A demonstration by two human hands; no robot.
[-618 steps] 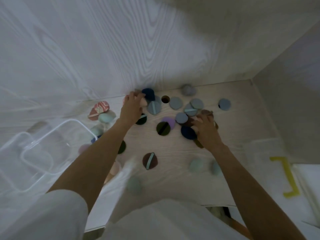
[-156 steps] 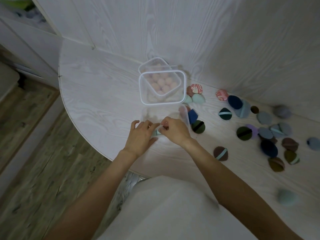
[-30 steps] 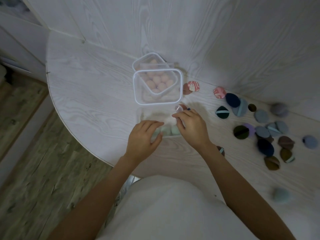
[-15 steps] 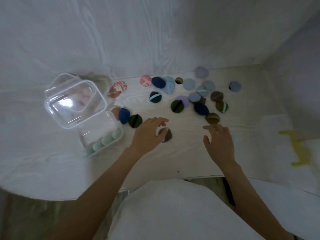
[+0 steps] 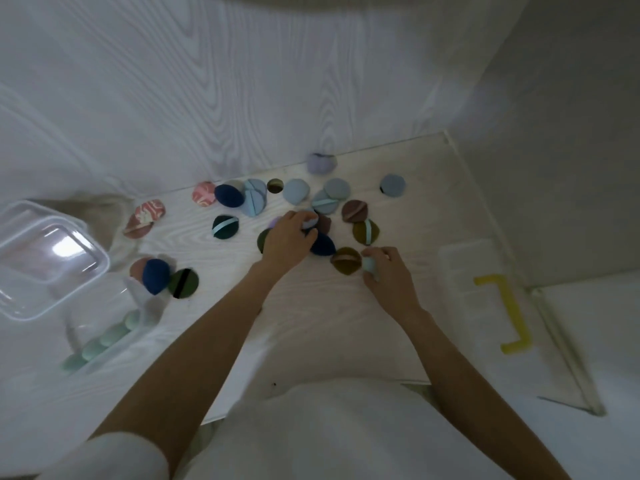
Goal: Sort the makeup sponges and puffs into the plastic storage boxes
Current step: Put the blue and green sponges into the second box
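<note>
On the pale wooden table [image 5: 311,323], my left hand [image 5: 287,242] pinches a soft grey-blue round puff [image 5: 309,221]; at three o'clock, my right hand [image 5: 388,271] grips a small light-blue sponge [image 5: 368,264].

Pale wood-grain table [image 5: 311,323], glossy clear plastic box [image 5: 52,258], matt puffs [image 5: 296,191].

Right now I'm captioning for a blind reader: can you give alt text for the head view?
Two bare hands reach among round makeup puffs scattered on a pale wooden table: the left hand on the pile, the right hand closed on a pale blue sponge. Clear plastic storage boxes sit left.
</note>
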